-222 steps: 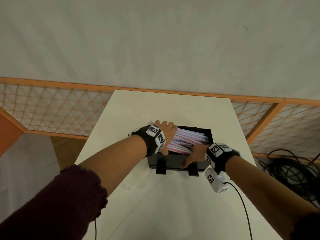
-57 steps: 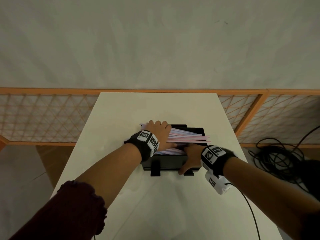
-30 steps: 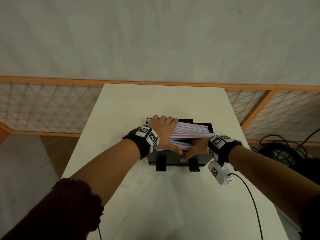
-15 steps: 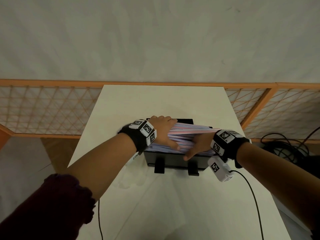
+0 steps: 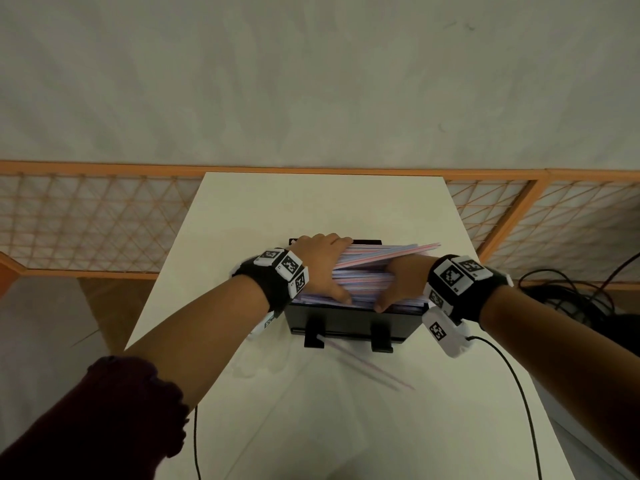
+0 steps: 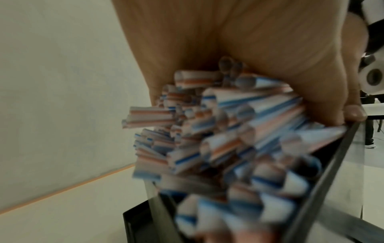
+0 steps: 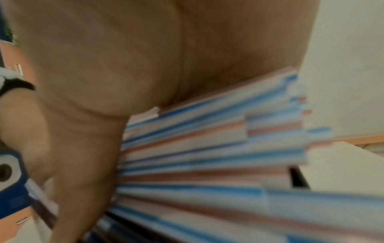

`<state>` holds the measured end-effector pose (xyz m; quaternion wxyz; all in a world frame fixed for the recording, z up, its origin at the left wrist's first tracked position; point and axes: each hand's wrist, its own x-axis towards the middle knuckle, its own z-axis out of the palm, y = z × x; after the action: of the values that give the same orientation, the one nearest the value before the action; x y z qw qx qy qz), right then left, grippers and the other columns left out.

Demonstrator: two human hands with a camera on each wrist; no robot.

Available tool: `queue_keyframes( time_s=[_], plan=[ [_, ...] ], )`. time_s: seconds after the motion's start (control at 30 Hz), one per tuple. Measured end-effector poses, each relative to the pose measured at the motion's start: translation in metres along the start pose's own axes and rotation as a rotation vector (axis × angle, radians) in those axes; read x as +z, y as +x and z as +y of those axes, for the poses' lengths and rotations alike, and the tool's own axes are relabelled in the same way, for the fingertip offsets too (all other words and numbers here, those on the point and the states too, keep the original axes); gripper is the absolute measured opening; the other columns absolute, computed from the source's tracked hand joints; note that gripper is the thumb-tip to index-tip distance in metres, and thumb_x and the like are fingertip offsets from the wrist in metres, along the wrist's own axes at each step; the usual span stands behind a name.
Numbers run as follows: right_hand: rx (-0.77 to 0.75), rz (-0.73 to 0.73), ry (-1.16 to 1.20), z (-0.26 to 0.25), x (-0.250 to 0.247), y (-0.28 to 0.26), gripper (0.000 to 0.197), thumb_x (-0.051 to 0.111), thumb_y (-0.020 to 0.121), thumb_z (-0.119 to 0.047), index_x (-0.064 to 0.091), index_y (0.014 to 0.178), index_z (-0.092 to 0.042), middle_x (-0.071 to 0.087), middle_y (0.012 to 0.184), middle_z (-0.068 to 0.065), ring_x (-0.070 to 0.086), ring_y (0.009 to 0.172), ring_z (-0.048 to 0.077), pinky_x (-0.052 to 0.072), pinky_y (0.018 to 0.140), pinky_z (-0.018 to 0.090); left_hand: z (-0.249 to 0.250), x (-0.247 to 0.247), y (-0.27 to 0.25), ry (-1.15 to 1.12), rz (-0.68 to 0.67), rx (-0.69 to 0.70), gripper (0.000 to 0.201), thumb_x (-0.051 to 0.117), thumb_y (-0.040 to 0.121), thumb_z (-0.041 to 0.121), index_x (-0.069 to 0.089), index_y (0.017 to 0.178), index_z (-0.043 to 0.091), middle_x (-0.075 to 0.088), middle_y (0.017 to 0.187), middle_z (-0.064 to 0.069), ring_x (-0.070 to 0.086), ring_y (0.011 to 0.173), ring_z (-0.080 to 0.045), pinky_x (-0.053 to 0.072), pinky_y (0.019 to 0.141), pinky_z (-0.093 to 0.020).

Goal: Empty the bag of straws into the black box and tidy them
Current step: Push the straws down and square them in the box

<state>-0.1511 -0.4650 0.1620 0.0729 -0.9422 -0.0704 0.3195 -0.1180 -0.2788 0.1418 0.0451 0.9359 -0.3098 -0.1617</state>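
1. Half a second ago no straw lay on the surface (image 5: 325, 209) in front of the black box (image 5: 346, 323); now a loose straw (image 5: 367, 367) lies there, one end by the box's front clips, the other slanting toward the person's right.
2. At the far right of the bundle, a few straw ends (image 5: 427, 247) now poke up past the box's edge at a steeper tilt than half a second ago.
3. The left hand (image 5: 323, 263) is clamped over the left end of the straws (image 5: 363, 278), fingers curled across the far side and thumb on the near side, much as before.
4. The right hand (image 5: 398, 282) grips the right part of the bundle, thumb pointing down at the box's near wall; the two hands sit close, thumbs almost meeting.
5. The straws lie lengthwise in the box, heaped above its rim.
6. The head view alone shows the fallen straw, the wristbands with their markers, and the orange lattice railing (image 5: 97, 216) behind the surface.
7. The left wrist view shows what the head view hides: the cut ends of the striped straws (image 6: 218, 139), uneven, some jutting further out than others, under the palm (image 6: 228, 41).
8. The right wrist view shows the straws (image 7: 218, 148) side-on, striped blue, orange and white, fanning out beneath the hand (image 7: 124, 57); it is blurred.
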Motion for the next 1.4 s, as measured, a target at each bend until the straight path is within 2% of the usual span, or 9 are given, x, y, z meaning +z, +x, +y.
queue_keyframes(
  time_s=[0.27,0.4,0.6,0.73,0.87,0.97,1.17,1.3,1.4],
  plan=[
    [-0.07,0.06,0.051,0.008,0.005,-0.01,0.06,0.073,0.075,-0.043,0.057,0.125,-0.014,0.061,0.122,0.005,0.056,0.111,0.024,0.042,0.093,0.027,-0.005,0.001,-0.001,-0.015,0.039,0.047,0.107,0.071,0.061,0.066,0.024,0.146,0.02,0.041,0.139,-0.001,0.042,0.123,-0.023,0.035,0.101,-0.036],
    [-0.058,-0.017,0.044,0.01,-0.004,-0.014,0.049,0.069,0.078,-0.047,0.063,0.109,-0.01,0.061,0.089,-0.002,0.055,0.078,0.014,0.041,0.066,0.022,-0.01,0.007,-0.004,-0.011,0.036,0.031,0.108,0.072,0.064,0.065,0.02,0.147,0.019,0.04,0.14,-0.001,0.041,0.124,-0.023,0.033,0.102,-0.036],
    [-0.039,-0.051,-0.066,0.011,-0.006,-0.014,0.036,0.066,0.074,-0.058,0.058,0.074,-0.024,0.058,0.075,-0.005,0.054,0.078,0.019,0.042,0.075,0.027,-0.009,0.005,-0.002,-0.06,0.03,0.024,0.114,0.068,0.051,0.073,0.023,0.144,0.025,0.043,0.135,0.002,0.043,0.12,-0.021,0.032,0.101,-0.037],
    [-0.081,-0.052,-0.143,0.008,-0.001,-0.011,0.07,0.062,0.069,-0.069,0.061,0.113,-0.015,0.067,0.107,0.004,0.061,0.099,0.023,0.048,0.095,0.037,-0.008,-0.001,-0.004,-0.072,0.02,0.054,0.108,0.074,0.055,0.067,0.025,0.142,0.027,0.046,0.13,0.002,0.047,0.116,-0.02,0.036,0.097,-0.034],
    [-0.105,0.001,-0.264,0.005,0.008,-0.006,0.08,0.06,0.065,-0.072,0.056,0.121,-0.014,0.066,0.113,0.005,0.061,0.102,0.024,0.049,0.095,0.039,-0.007,-0.002,-0.003,-0.017,0.005,0.056,0.113,0.068,0.05,0.072,0.024,0.144,0.025,0.046,0.132,0.001,0.046,0.117,-0.021,0.037,0.098,-0.035],
    [-0.161,0.042,-0.212,0.003,0.008,-0.007,0.07,0.066,0.072,-0.057,0.054,0.125,-0.013,0.062,0.119,0.007,0.058,0.108,0.025,0.047,0.097,0.037,-0.009,0.001,-0.002,-0.006,0.013,0.057,0.113,0.068,0.052,0.072,0.025,0.144,0.024,0.045,0.132,0.001,0.045,0.116,-0.02,0.036,0.095,-0.034],
    [-0.257,0.186,-0.162,0.007,0.001,-0.024,0.045,0.067,0.079,-0.033,0.057,0.119,-0.014,0.064,0.114,0.004,0.059,0.1,0.021,0.047,0.083,0.028,-0.013,0.006,-0.003,0.039,0.052,0.048,0.11,0.061,0.055,0.075,0.025,0.145,0.021,0.043,0.134,0.0,0.044,0.118,-0.022,0.035,0.095,-0.035],
    [-0.241,0.341,-0.099,0.016,-0.007,-0.042,0.038,0.062,0.085,-0.037,0.058,0.118,-0.019,0.066,0.103,0.002,0.059,0.091,0.019,0.05,0.086,0.035,-0.001,0.012,-0.004,0.097,0.077,0.025,0.101,0.069,0.065,0.065,0.027,0.144,0.019,0.04,0.135,-0.003,0.041,0.119,-0.025,0.035,0.099,-0.039],
    [-0.267,0.737,0.051,0.025,0.007,-0.038,0.04,0.056,0.083,-0.051,0.061,0.108,-0.02,0.056,0.093,-0.003,0.052,0.087,0.017,0.046,0.086,0.039,0.005,0.019,-0.004,0.077,0.14,0.016,0.098,0.07,0.065,0.062,0.028,0.143,0.02,0.04,0.135,-0.002,0.041,0.121,-0.025,0.033,0.102,-0.039]
  ],
)
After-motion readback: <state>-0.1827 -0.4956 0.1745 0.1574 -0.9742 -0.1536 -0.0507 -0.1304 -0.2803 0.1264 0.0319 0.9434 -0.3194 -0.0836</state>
